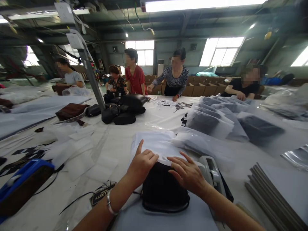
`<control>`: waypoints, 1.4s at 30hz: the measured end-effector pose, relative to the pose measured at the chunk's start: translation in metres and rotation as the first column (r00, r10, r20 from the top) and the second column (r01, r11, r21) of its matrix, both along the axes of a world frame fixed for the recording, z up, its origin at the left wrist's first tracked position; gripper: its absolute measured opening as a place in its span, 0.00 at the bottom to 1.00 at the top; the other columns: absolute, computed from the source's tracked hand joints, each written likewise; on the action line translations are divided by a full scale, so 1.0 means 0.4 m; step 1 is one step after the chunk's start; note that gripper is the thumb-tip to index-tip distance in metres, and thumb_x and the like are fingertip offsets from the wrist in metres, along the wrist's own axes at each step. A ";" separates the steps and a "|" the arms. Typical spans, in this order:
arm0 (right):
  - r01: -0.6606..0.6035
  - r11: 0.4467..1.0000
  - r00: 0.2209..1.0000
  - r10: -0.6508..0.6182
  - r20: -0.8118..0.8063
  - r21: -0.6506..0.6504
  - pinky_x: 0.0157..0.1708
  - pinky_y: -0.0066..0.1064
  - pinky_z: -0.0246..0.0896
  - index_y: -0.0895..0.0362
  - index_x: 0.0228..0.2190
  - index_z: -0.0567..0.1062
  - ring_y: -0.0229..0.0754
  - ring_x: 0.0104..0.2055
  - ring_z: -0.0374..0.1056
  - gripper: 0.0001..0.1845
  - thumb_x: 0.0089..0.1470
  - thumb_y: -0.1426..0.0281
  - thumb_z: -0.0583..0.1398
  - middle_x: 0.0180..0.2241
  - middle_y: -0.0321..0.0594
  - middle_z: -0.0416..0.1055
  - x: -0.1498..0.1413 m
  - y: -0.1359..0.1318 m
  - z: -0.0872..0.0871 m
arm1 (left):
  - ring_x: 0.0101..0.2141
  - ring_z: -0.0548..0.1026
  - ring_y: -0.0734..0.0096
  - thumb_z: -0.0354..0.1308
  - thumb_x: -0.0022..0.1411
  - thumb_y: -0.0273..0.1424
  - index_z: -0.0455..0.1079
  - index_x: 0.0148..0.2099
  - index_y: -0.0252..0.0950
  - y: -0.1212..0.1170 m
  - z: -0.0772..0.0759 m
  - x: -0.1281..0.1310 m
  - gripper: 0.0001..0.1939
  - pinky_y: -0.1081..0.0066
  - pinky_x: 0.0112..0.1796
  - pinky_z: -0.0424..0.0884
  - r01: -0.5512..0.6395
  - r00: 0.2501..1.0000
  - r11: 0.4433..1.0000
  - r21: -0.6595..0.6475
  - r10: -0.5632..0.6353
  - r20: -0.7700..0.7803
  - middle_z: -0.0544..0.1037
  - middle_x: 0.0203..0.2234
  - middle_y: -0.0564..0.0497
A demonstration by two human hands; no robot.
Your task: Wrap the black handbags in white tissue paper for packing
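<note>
A black bag (165, 189) lies on pale sheeting in front of me, its rounded, corded edge facing me. A thin white sheet (154, 141) stretches beyond it and meets its far end. My left hand (143, 163) has its fingers curled on the sheet's near edge, one finger raised; a bracelet circles the wrist. My right hand (187, 171) is at the same edge, fingertips on the sheet and thumb over the bag. Their exact pinch is partly hidden. By my left forearm is a black hang tag (102, 194) with a cord.
A grey tape dispenser (211, 175) stands right of the bag, a blue one (26, 179) at far left. Grey boards (271, 195) are stacked at right. Wrapped bags (209, 117), black bags (127, 109) and a metal post (92, 73) stand farther back. Several co-workers line the far side.
</note>
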State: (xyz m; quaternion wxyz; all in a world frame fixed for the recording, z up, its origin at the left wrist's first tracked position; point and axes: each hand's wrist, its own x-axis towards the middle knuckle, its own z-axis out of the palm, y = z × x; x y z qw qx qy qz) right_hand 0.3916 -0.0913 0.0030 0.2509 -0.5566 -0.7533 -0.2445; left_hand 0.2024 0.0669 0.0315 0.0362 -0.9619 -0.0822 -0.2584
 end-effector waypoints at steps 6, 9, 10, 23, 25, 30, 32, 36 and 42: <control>0.169 0.980 0.984 -0.174 -0.048 -0.101 0.60 0.43 0.53 0.56 0.59 0.64 0.42 0.45 0.72 0.23 0.64 0.73 0.56 0.46 0.42 0.76 -0.043 -0.083 -0.051 | 0.38 0.75 0.65 0.52 0.68 0.23 0.70 0.49 0.37 -0.087 -0.086 -0.090 0.11 0.56 0.53 0.69 0.072 0.993 0.996 -0.062 -0.077 -0.087 0.78 0.36 0.50; 0.163 0.982 0.984 -0.168 -0.052 -0.090 0.61 0.44 0.52 0.54 0.55 0.70 0.42 0.48 0.72 0.21 0.64 0.78 0.51 0.49 0.40 0.76 -0.061 -0.103 -0.108 | 0.40 0.75 0.63 0.54 0.67 0.24 0.69 0.51 0.36 -0.122 -0.153 -0.115 0.11 0.61 0.45 0.74 0.086 0.987 0.989 -0.123 -0.101 -0.128 0.78 0.40 0.48; 0.151 0.985 0.986 -0.156 -0.051 -0.077 0.62 0.45 0.52 0.54 0.53 0.72 0.43 0.49 0.72 0.20 0.64 0.78 0.51 0.50 0.40 0.75 -0.065 -0.110 -0.127 | 0.40 0.75 0.63 0.54 0.67 0.23 0.69 0.51 0.36 -0.129 -0.174 -0.121 0.12 0.62 0.44 0.74 0.090 0.985 0.987 -0.134 -0.108 -0.132 0.78 0.41 0.47; 0.128 0.991 0.988 -0.131 -0.086 -0.044 0.53 0.39 0.69 0.54 0.51 0.74 0.43 0.53 0.71 0.20 0.62 0.80 0.53 0.51 0.41 0.75 -0.086 -0.154 -0.203 | 0.61 0.65 0.55 0.53 0.69 0.30 0.60 0.64 0.36 -0.167 -0.195 -0.090 0.23 0.52 0.57 0.67 0.084 0.992 0.978 -0.189 -0.099 -0.076 0.67 0.61 0.40; 0.122 0.990 0.987 -0.128 -0.094 -0.072 0.53 0.40 0.69 0.54 0.51 0.75 0.43 0.53 0.71 0.20 0.61 0.80 0.53 0.50 0.42 0.75 -0.087 -0.161 -0.200 | 0.63 0.61 0.53 0.55 0.68 0.33 0.58 0.65 0.35 -0.173 -0.207 -0.088 0.26 0.50 0.58 0.65 0.056 0.986 0.980 -0.188 -0.084 -0.143 0.63 0.64 0.40; 0.093 0.976 0.953 -0.144 -0.266 -0.196 0.53 0.39 0.68 0.52 0.48 0.77 0.42 0.48 0.73 0.17 0.62 0.78 0.55 0.46 0.40 0.78 -0.109 -0.239 -0.178 | 0.65 0.56 0.53 0.55 0.68 0.35 0.57 0.66 0.35 -0.190 -0.246 -0.118 0.27 0.49 0.60 0.60 0.028 0.975 0.982 -0.185 -0.067 -0.210 0.60 0.65 0.40; 0.048 0.957 0.905 -0.163 -0.393 -0.286 0.48 0.34 0.69 0.51 0.48 0.76 0.40 0.45 0.74 0.13 0.63 0.72 0.57 0.43 0.40 0.78 -0.129 -0.292 -0.170 | 0.66 0.54 0.54 0.55 0.68 0.36 0.57 0.66 0.36 -0.197 -0.252 -0.129 0.28 0.49 0.61 0.59 0.027 0.974 0.982 -0.187 -0.068 -0.216 0.59 0.66 0.40; -0.114 0.881 0.844 -0.158 -0.512 -0.458 0.45 0.32 0.68 0.51 0.49 0.75 0.42 0.44 0.72 0.18 0.57 0.60 0.64 0.43 0.40 0.77 -0.179 -0.391 -0.169 | 0.67 0.52 0.53 0.55 0.68 0.36 0.57 0.67 0.35 -0.206 -0.256 -0.133 0.28 0.49 0.61 0.58 0.018 0.972 0.982 -0.190 -0.062 -0.227 0.57 0.67 0.41; -0.115 0.832 0.887 -0.160 -0.433 -0.543 0.44 0.36 0.67 0.53 0.45 0.76 0.45 0.44 0.69 0.16 0.55 0.63 0.66 0.41 0.42 0.76 -0.224 -0.433 -0.212 | 0.67 0.52 0.54 0.53 0.69 0.37 0.59 0.66 0.35 -0.197 -0.257 -0.128 0.26 0.50 0.62 0.57 0.035 0.975 0.975 -0.219 -0.081 -0.206 0.58 0.66 0.40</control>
